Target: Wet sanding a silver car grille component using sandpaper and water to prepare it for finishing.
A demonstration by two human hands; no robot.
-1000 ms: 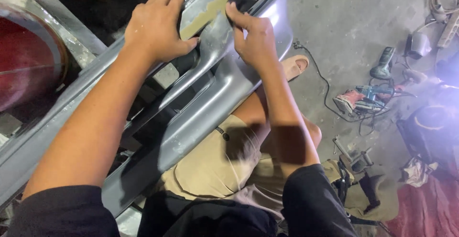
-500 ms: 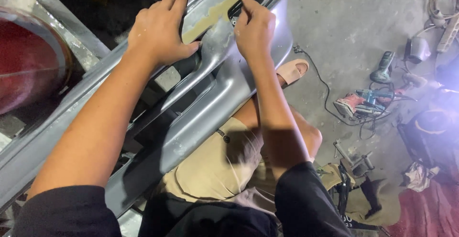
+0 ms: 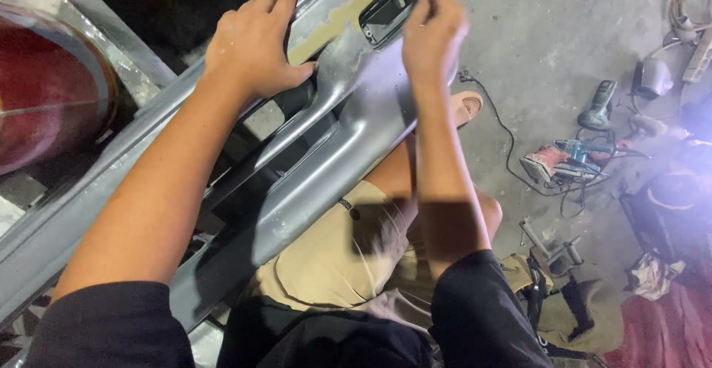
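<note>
**A:** Status on the hands?

**B:** Left hand (image 3: 256, 45) lies flat and open, palm down on the grey bumper (image 3: 326, 160), fingers spread and pointing up-frame, thumb hooked over the edge of a moulded recess. It grips nothing, just presses.

**A:** Right?

**B:** Right hand (image 3: 432, 34) is raised at the bumper's upper end, fingers together and pinched on something thin and dark at the fingertips. Too small to tell what it is. It sits right at the dark rectangular opening (image 3: 393, 8) in the bumper.

**A:** Where's the bumper itself?

**B:** It runs diagonally from lower left to upper right, across the person's lap. The tan shorts (image 3: 334, 264) show under it. A yellowish filler patch (image 3: 337, 23) lies on its top face, between the two hands, just beside the left fingertips.

**A:** Surroundings?

**B:** Concrete floor (image 3: 549, 27) on the right. A red and teal power sander (image 3: 564, 162) lies on it with a black cord (image 3: 504, 142) trailing toward the bumper. A second dark tool (image 3: 598, 107) lies just above it. The sandalled foot (image 3: 466, 104) pokes out past the bumper edge. A red curved panel (image 3: 44, 93) is at far left, well apart from the hands. A bright glare at the right edge washes out detail there.
</note>
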